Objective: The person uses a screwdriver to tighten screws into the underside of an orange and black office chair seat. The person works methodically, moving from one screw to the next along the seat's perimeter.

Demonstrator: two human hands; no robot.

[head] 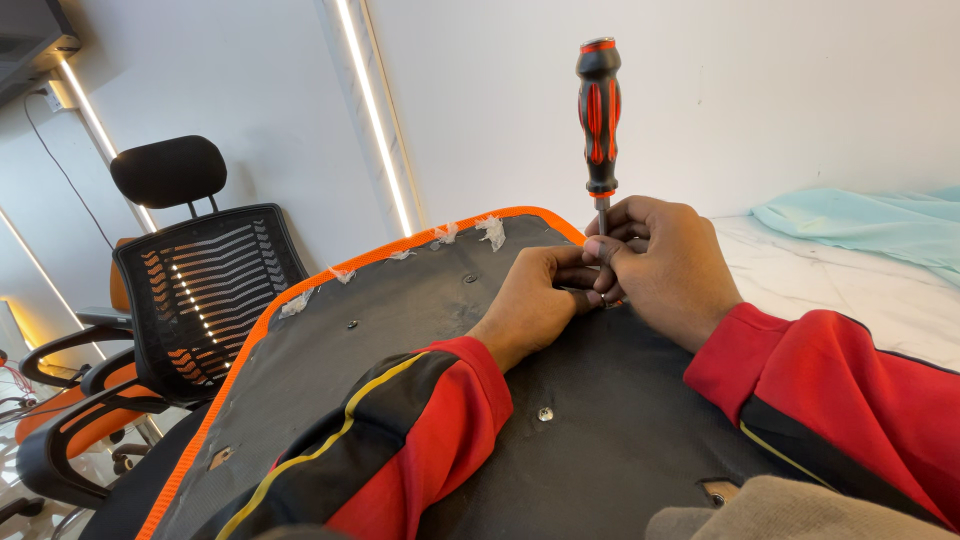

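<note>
Both hands, left hand (535, 290) and right hand (655, 265), closed around upright screwdriver (599, 110) shaft on seat underside (420, 320).

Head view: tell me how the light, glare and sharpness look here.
Head view: tilted frame, so the wall's light strips slant and glare white; even, soft light with faint shadows; the screwdriver, left hand and right hand are sharp on the dark seat panel; the office chair is a little softer, with strip reflections showing through its mesh.
</note>
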